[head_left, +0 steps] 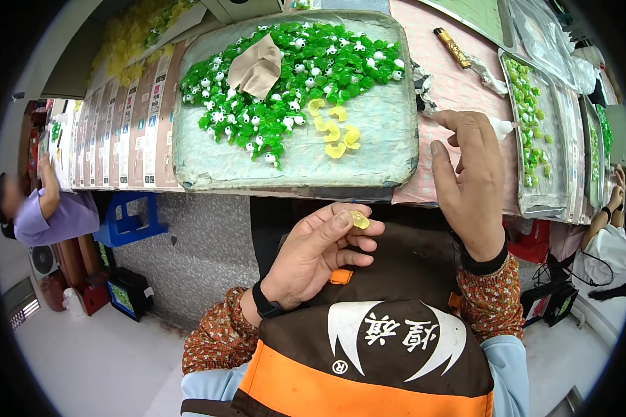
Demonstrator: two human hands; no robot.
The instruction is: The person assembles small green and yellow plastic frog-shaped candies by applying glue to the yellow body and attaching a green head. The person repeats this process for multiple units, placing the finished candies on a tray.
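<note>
My left hand [313,250] is raised in front of the apron, its thumb and index finger pinching a small translucent yellow curved piece [359,219]. My right hand [473,181] hovers over the pink table covering, thumb and fingers apart and bent. A white nozzle-tipped bottle [501,127] shows just beyond its knuckles, partly hidden by the hand. Ahead lies a cloth-lined tray [222,156] heaped with green translucent pieces bearing white eye-like balls [250,118]. Several loose yellow curved pieces [334,131] rest near the tray's right side.
A beige scrap [256,67] lies on the green heap. Right of the tray are a black-and-white crumpled rag [424,87], a gold-and-black lighter-like stick [452,48] and another tray [541,198] of green pieces. Other people sit at far left [52,215] and far right [602,254]. A blue stool [132,219] stands at left.
</note>
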